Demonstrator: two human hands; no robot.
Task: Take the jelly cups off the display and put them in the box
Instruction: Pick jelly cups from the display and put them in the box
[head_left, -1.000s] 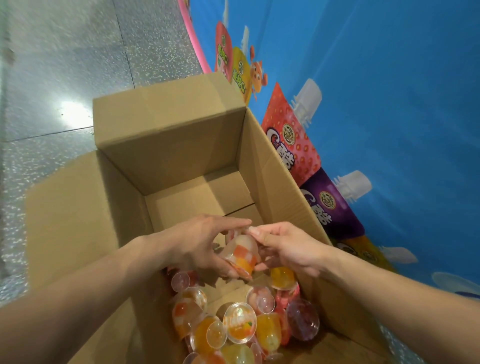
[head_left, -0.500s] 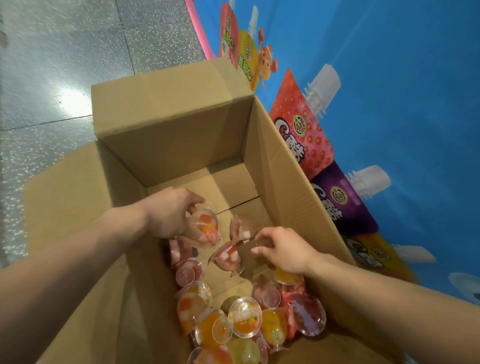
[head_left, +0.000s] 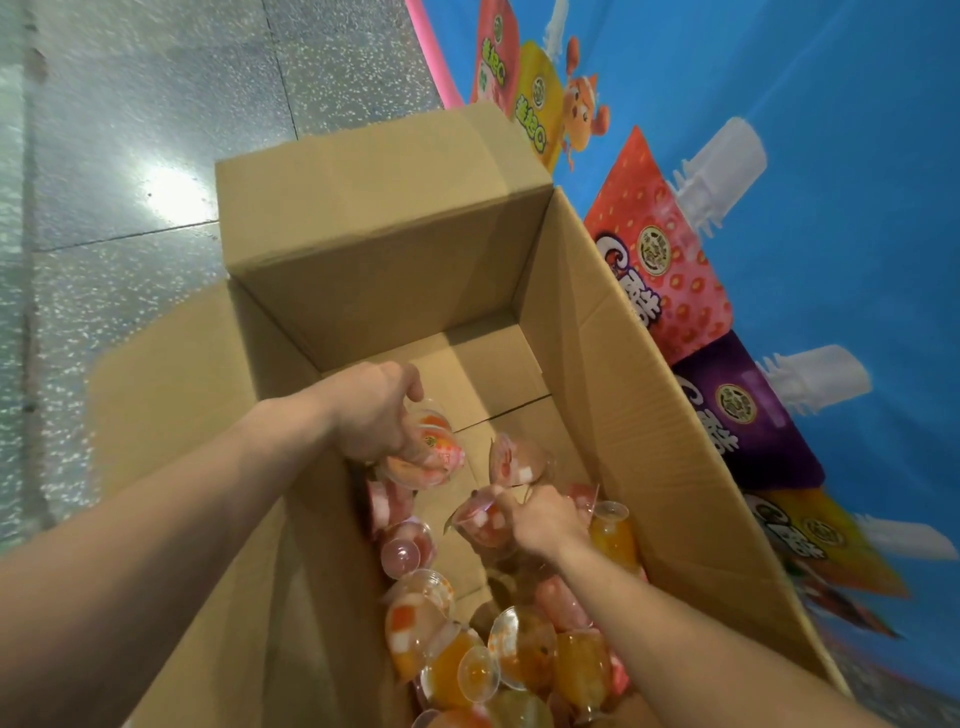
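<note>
An open cardboard box (head_left: 613, 374) stands on the floor with both my hands reaching inside it. My left hand (head_left: 371, 410) grips an orange and red jelly cup (head_left: 434, 454) above the pile. Lower down, my right hand (head_left: 545, 519) holds a pink jelly cup with white cubes (head_left: 480, 522). Another pink cup (head_left: 511, 460) lies just beyond that hand. Several goblet-shaped jelly cups (head_left: 498, 660) in orange, yellow and red fill the near end of the box.
The far half of the box floor (head_left: 483, 374) is bare cardboard. A blue display wall (head_left: 841, 260) with printed pouch pictures runs along the box's right side. Speckled grey floor tiles (head_left: 130, 130) lie to the left and beyond.
My hands have drawn apart from one cup held together. The left hand moved up and left with the orange cup; the right hand sank into the box onto a pink cup.
</note>
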